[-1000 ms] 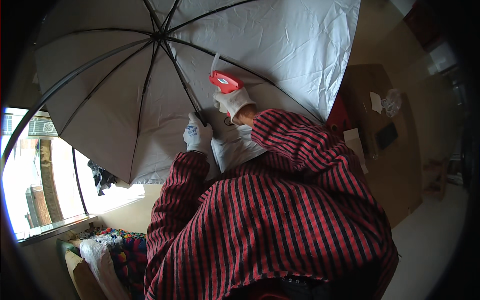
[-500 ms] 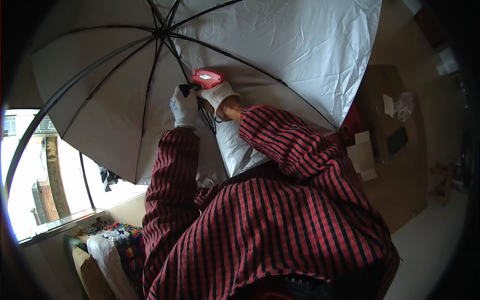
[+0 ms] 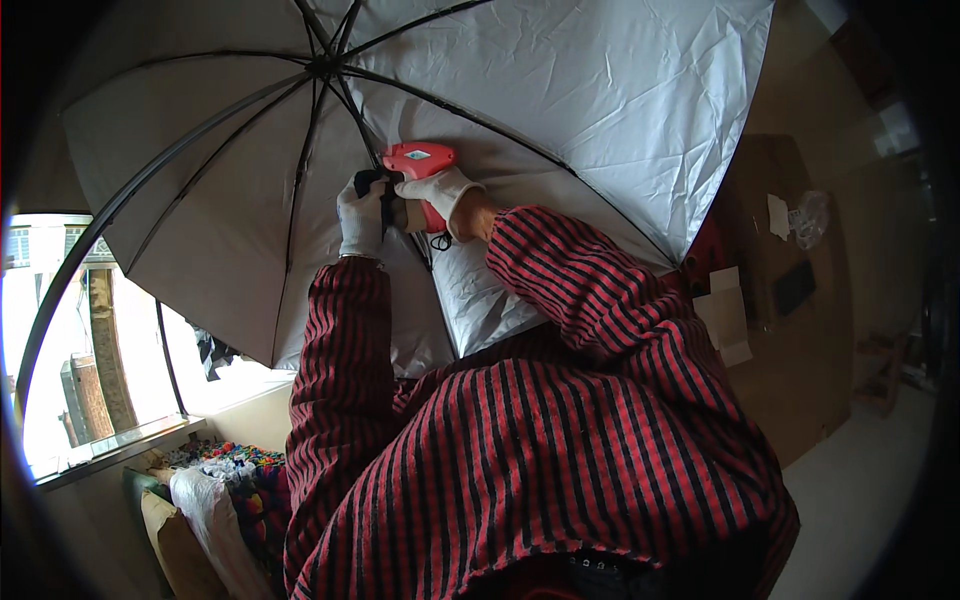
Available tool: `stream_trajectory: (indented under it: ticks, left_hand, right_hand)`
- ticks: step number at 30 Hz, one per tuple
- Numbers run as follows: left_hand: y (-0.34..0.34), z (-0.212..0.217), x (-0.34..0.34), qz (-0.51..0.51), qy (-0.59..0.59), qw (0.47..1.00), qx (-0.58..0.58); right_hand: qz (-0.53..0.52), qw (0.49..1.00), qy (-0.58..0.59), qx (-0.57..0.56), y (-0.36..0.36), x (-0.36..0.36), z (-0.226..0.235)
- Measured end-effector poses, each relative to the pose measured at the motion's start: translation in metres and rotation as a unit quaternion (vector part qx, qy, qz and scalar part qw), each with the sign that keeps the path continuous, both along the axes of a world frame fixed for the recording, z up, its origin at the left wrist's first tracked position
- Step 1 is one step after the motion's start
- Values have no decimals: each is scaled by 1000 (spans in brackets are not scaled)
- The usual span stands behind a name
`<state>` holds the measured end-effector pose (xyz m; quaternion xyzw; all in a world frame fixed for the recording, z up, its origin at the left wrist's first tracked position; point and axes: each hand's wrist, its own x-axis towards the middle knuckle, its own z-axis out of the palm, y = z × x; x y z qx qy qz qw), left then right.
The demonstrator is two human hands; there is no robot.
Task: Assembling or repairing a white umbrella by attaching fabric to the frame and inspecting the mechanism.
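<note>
An open umbrella [image 3: 560,90] with silver-grey lining and black ribs spreads in front of me, its underside facing me. My right hand [image 3: 440,190], in a white glove, is closed round the handle of a red tagging gun [image 3: 420,158]. The gun's nose points left, close to a black rib. A black loop [image 3: 441,241] hangs below the handle. Just left of the gun, my left hand [image 3: 362,215], also gloved in white, pinches a small black piece [image 3: 369,182] beside the rib. What that piece is, I cannot make out.
A bright window [image 3: 90,340] lies at the left. Below it are a white plastic bag [image 3: 210,515] and a heap of colourful material [image 3: 235,465]. On the right, a brown surface [image 3: 790,370] bears clear plastic wrap [image 3: 808,222], a dark flat object [image 3: 795,288] and an open white box [image 3: 724,310].
My left hand has shifted slightly left and down, away from the gun. My right hand has moved slightly right, and more of the gun's red handle shows.
</note>
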<state>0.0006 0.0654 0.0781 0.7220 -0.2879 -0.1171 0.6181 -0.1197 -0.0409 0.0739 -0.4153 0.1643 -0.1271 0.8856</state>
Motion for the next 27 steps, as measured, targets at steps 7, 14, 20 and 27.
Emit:
stream_trajectory:
  ticks: [7, 14, 20, 27]
  left_hand:
    - [4, 14, -5, -15, 138, 990, 34]
    - [1, 36, -20, -68, 244, 967, 8]
    - [5, 11, 2, -70, 157, 984, 40]
    - [6, -3, 12, -79, 94, 991, 47]
  right_hand:
    - [38, 998, -9, 48, -7, -3, 2]
    - [121, 980, -10, 156, -14, -3, 0]
    - [132, 971, -36, 195, -15, -4, 7]
    - [172, 963, 36, 203, -26, -5, 35]
